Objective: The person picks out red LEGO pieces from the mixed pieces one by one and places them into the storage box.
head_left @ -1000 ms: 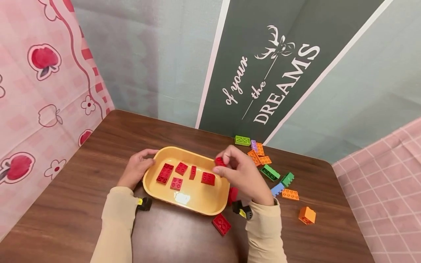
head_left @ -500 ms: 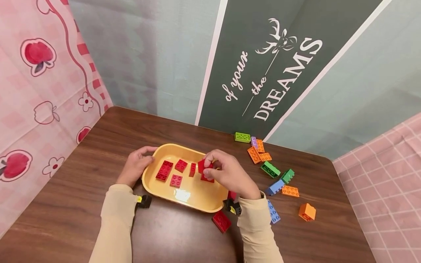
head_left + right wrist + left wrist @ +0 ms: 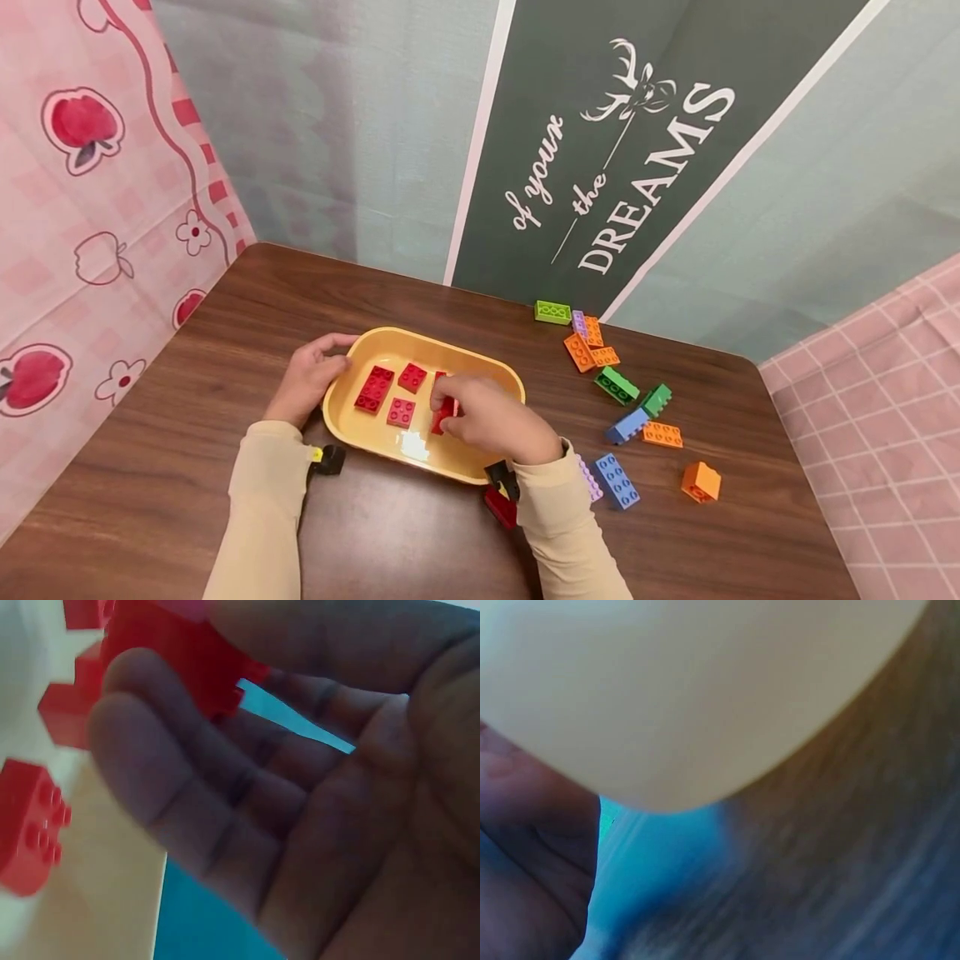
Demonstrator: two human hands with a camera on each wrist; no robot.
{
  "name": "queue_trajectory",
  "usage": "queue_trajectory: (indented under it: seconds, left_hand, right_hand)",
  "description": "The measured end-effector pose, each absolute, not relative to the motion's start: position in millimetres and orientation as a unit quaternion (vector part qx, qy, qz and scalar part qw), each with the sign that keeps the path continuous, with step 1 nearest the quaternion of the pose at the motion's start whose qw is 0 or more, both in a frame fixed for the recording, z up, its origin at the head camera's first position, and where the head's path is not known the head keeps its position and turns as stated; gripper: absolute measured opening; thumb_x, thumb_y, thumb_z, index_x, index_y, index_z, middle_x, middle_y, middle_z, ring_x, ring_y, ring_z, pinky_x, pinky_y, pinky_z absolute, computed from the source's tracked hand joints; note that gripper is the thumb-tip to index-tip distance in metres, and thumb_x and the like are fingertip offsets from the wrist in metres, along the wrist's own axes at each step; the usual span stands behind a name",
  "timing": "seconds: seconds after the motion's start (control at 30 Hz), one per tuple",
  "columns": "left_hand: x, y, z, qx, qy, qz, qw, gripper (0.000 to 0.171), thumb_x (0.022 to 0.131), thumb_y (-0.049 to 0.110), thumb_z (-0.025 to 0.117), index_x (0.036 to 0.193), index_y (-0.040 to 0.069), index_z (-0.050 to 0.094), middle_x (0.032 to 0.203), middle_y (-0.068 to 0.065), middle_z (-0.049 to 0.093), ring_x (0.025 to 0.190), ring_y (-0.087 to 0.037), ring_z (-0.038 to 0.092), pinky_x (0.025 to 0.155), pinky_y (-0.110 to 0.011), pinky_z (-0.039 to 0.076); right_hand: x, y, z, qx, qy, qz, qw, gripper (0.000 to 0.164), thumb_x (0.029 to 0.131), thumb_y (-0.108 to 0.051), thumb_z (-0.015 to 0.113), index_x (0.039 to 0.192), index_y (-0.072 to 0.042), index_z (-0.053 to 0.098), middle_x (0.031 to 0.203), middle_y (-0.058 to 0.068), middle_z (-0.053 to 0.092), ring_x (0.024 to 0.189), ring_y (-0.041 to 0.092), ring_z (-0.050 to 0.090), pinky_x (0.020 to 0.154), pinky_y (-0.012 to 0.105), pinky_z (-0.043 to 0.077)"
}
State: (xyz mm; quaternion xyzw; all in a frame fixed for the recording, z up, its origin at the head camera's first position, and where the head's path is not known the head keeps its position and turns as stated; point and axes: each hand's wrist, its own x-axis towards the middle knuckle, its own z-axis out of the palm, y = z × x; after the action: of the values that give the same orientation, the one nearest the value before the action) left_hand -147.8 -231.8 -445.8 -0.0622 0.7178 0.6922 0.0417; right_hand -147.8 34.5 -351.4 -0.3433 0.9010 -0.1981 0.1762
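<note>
My left hand [image 3: 307, 375] grips the left end of a yellow tray [image 3: 480, 360], its thumb at the rim. In the left wrist view, the tray's pale outer wall [image 3: 667, 712] fills the top and part of the hand [image 3: 532, 847] shows at left. My right hand [image 3: 495, 415] reaches low into the tray. Its thumb and fingers pinch a red toy brick [image 3: 165, 660], mostly covered by the fingers in the head view. Left of it in the tray lie a long red brick [image 3: 374, 390] and two square red bricks, one nearer [image 3: 401, 412] and one farther [image 3: 412, 377].
Outside the tray, another red brick [image 3: 500, 507] is partly hidden behind the right wrist. Orange [image 3: 701, 482], green [image 3: 617, 386], blue [image 3: 617, 481] and purple [image 3: 588, 479] bricks lie scattered to the right on the brown table [image 3: 420, 542]. A lime brick [image 3: 552, 312] sits near the back edge.
My right hand has moved left from the tray's right rim to its middle, carrying the red brick down into it. The left hand keeps its place at the left end.
</note>
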Motion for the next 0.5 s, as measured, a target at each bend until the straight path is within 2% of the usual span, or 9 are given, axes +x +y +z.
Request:
queue_trajectory:
  seconds: [0.13,0.3,0.5]
  left_hand:
    - [-148,-233,-446,-0.065,0.722,0.688,0.039,0.041,0.090,0.010,0.052,0.130,0.000,0.056,0.050,0.003,0.040,0.046,-0.014,0.050,0.053,-0.027,0.055]
    - [-147,-234,-448,-0.067,0.722,0.688,0.039,0.041,0.090,0.010,0.052,0.130,0.000,0.056,0.051,0.002,0.041,0.047,-0.015,0.052,0.053,-0.028,0.055]
    - [-147,-233,-447,-0.065,0.722,0.687,0.040,0.041,0.090,0.010,0.052,0.130,0.000,0.057,0.050,0.004,0.039,0.046,-0.013,0.049,0.054,-0.027,0.055]
  right_hand:
    - [-145,28,-355,-0.350,0.901,-0.167,0.193,0.013,0.082,-0.012,0.071,0.089,-0.018,0.061,0.076,-0.009,0.055,0.068,0.013,0.049,0.063,0.026,0.044]
    - [-145,28,-357,-0.340,0.903,-0.157,0.213,0.012,0.082,-0.008,0.068,0.084,-0.017,0.061,0.075,-0.007,0.055,0.069,0.012,0.049,0.062,0.025,0.043]
    - [-146,38,-351,-0.280,0.918,-0.145,0.242,0.005,0.082,-0.006,0.065,0.081,-0.011,0.065,0.072,-0.002,0.053,0.067,0.015,0.048,0.057,0.026,0.044]
